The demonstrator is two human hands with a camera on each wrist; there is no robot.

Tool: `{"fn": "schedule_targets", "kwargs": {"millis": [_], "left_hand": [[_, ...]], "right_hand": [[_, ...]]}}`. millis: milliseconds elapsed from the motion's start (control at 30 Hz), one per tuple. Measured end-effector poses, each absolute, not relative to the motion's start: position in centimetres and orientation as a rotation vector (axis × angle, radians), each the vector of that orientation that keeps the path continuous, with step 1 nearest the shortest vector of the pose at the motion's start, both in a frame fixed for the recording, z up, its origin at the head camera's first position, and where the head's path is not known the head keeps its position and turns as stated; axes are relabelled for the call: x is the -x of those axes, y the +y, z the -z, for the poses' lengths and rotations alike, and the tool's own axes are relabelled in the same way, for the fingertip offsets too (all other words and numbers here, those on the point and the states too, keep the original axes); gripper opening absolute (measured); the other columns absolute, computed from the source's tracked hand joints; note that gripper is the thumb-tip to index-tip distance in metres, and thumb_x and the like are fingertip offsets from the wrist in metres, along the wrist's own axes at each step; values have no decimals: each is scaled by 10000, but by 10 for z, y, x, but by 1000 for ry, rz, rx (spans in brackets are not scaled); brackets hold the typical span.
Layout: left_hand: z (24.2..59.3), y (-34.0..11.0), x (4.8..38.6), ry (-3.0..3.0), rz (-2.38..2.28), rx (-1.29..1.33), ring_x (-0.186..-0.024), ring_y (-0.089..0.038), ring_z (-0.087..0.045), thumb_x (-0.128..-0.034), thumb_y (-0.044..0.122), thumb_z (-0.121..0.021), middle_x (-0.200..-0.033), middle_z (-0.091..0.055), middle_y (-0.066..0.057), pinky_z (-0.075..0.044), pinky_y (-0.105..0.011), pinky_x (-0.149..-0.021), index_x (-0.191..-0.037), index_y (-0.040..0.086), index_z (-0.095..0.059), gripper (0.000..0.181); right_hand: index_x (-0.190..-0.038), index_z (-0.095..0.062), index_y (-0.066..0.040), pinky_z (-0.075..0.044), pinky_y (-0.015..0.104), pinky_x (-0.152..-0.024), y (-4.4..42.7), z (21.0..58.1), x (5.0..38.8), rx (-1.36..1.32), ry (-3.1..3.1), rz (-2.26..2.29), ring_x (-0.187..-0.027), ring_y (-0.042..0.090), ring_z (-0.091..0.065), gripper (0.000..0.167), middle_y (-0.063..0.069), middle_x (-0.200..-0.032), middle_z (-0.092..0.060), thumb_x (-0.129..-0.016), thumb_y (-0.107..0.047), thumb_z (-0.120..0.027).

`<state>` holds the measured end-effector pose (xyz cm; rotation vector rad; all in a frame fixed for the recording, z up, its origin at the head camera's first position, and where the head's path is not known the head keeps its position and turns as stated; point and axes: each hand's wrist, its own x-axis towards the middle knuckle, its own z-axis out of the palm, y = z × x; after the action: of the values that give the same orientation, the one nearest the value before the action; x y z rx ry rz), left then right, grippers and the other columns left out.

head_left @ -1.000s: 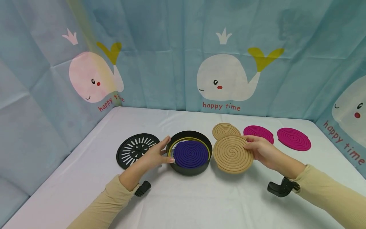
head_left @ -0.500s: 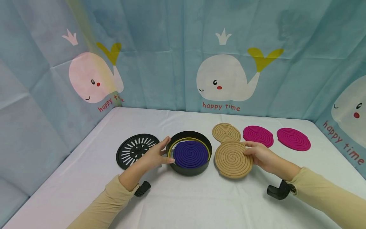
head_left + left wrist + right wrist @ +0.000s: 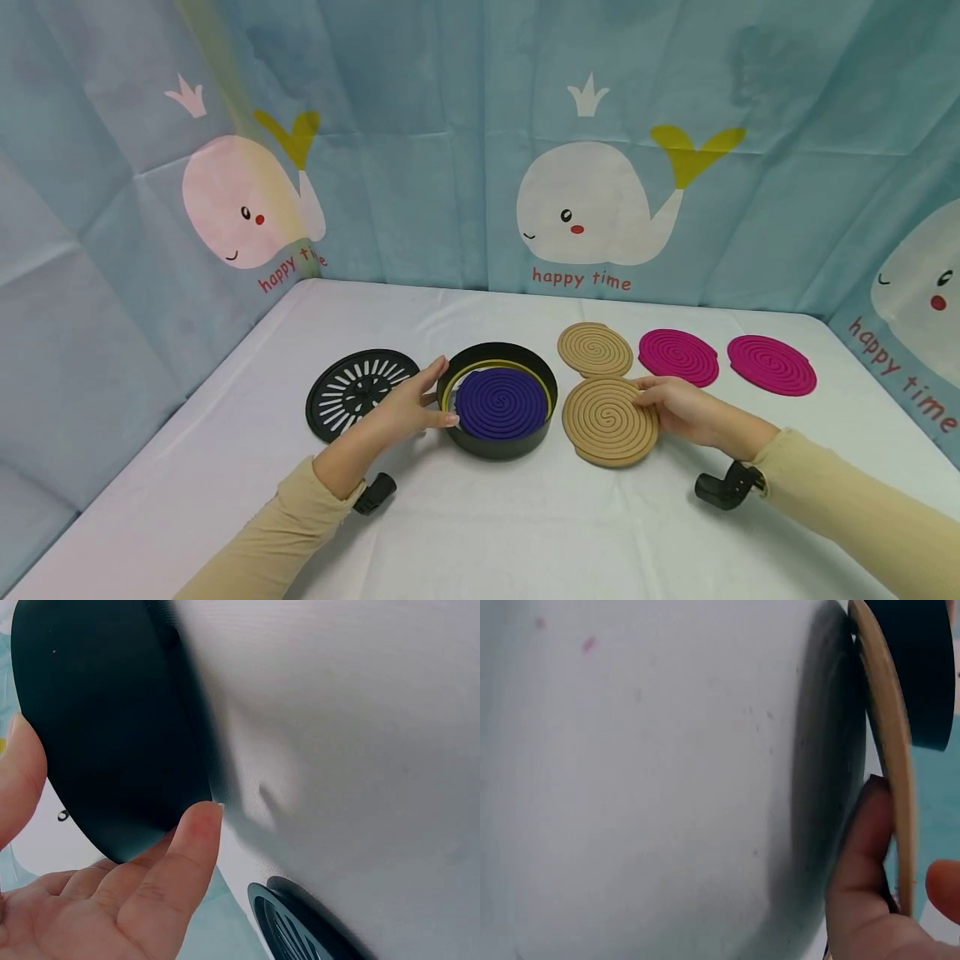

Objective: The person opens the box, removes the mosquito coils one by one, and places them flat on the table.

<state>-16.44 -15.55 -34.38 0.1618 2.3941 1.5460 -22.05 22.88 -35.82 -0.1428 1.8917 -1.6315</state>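
My left hand (image 3: 401,408) grips the left side of a round black holder (image 3: 498,450), thumb at the rim and fingers against the outer wall. A dark blue spiral coaster (image 3: 501,404) lies inside it, within a yellow ring. My right hand (image 3: 678,408) pinches a tan spiral coaster (image 3: 609,421) by its right edge, just right of the holder. In the right wrist view, this coaster (image 3: 889,720) shows edge-on, a little off the table, with fingers beneath and the thumb on the other side. The left wrist view shows the holder's dark wall (image 3: 112,727).
A black slotted lid (image 3: 356,392) lies left of the holder, partly behind my left hand. Behind the held coaster lie another tan coaster (image 3: 594,348) and two magenta ones, one nearer (image 3: 678,357) and one at far right (image 3: 772,365). A printed curtain (image 3: 450,167) stands behind the white table.
My right hand has brought the tan coaster lower and slightly toward me, uncovering more of the tan and magenta coasters behind. The left hand and holder have stayed put.
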Motion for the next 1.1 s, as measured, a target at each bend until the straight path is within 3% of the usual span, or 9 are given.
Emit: {"fn": "schedule_targets", "kwargs": {"millis": [100,567,733,833,967,1100], "left_hand": [[343,-155,165,2394,-1545,-157,-1413,-412,-238,-865,-14,-705,-1609,-134,-122,-395,-508,-1045,-1567,70,-96,934],[345,-156,166,2411,-1525,-159,-1406,-408,-258,-861,-4,-714,-1607,-147,-119,-403,-517,-1035,-1566,66,-100,938],[346,-156,166,2423,-1509,-152,-1406,-404,-264,-858,10,-722,-1607,-153,-112,-406,-525,-1031,-1566,67,-101,944],[346,-155,166,2426,-1506,-149,-1406,-404,-263,-859,14,-721,-1607,-153,-110,-402,-531,-1033,-1567,72,-101,943],[346,-155,166,2420,-1513,-150,-1408,-403,-258,-863,8,-715,-1608,-148,-107,-392,-531,-1041,-1568,76,-99,939],[346,-156,166,2419,-1514,-146,-1408,-400,-261,-861,11,-718,-1608,-149,-105,-391,-523,-1044,-1568,75,-100,940]], "right_hand": [[-1432,-156,201,-506,280,-874,232,358,223,145,1858,1633,-996,85,-575,538,84,-1165,-555,-989,-24,-360],[-1437,-145,213,-486,378,-964,246,350,221,189,1835,1586,-1107,142,-557,574,132,-1280,-540,-1009,-86,-384],[-1426,-183,220,-500,390,-948,252,348,222,201,1842,1564,-1091,171,-576,587,100,-1225,-576,-1006,-106,-432],[-1429,-180,213,-502,390,-943,256,347,222,170,1892,1534,-1115,202,-566,611,149,-1262,-550,-1000,-126,-453],[-1424,-201,213,-504,408,-942,261,345,222,151,1971,1487,-1179,286,-548,613,313,-1376,-451,-1006,-158,-453],[-1417,-236,210,-497,444,-952,265,340,222,166,2013,1456,-1216,350,-543,590,342,-1412,-414,-1019,-178,-434]]}}
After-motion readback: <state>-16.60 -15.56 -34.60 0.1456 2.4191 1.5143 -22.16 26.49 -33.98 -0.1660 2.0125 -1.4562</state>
